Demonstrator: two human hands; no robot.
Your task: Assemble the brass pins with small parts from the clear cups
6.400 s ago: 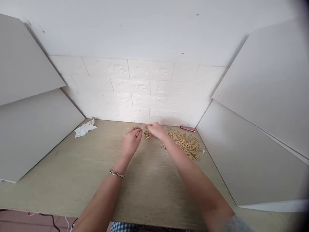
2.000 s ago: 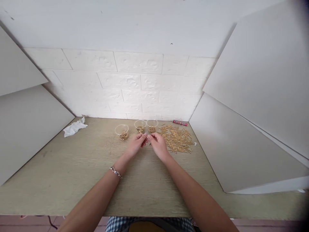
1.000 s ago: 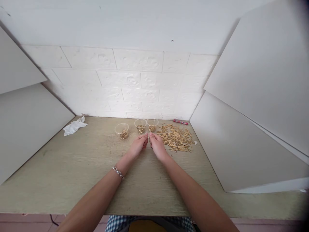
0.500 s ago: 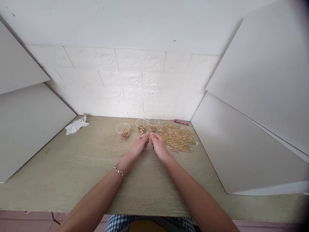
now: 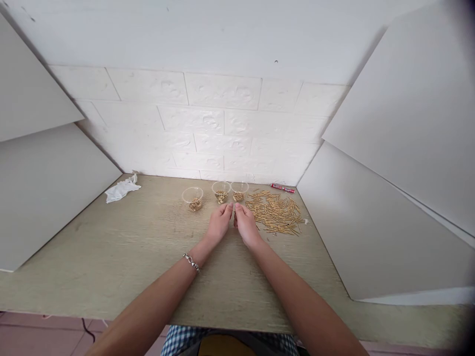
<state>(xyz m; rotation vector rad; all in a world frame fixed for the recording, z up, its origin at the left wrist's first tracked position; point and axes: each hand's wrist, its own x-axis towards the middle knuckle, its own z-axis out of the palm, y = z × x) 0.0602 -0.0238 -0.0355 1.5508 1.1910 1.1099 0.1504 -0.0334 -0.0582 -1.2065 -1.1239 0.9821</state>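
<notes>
Worktop (image 5: 111,257) of pale wood-grain laminate, backed by a white brick-textured wall panel (image 5: 222,123), with grey boards angled in at both sides. Left hand (image 5: 219,222) and right hand (image 5: 245,225) meet at centre, raised off the surface. The fingers (image 5: 227,208) of both are drawn in and pinched toward each other. A thin pale item (image 5: 234,211) shows at the tips, too small to tell whether it is gripped. Just above stand three clear plastic cups (image 5: 221,192) holding small gold parts (image 5: 221,198); loose gold pins (image 5: 275,213) lie scattered to the right. Cups and pins seemingly flank the hands for short reach. Crumpled white tissue (image 5: 122,189) sits upper left, a red stick (image 5: 282,188) against the wall.
</notes>
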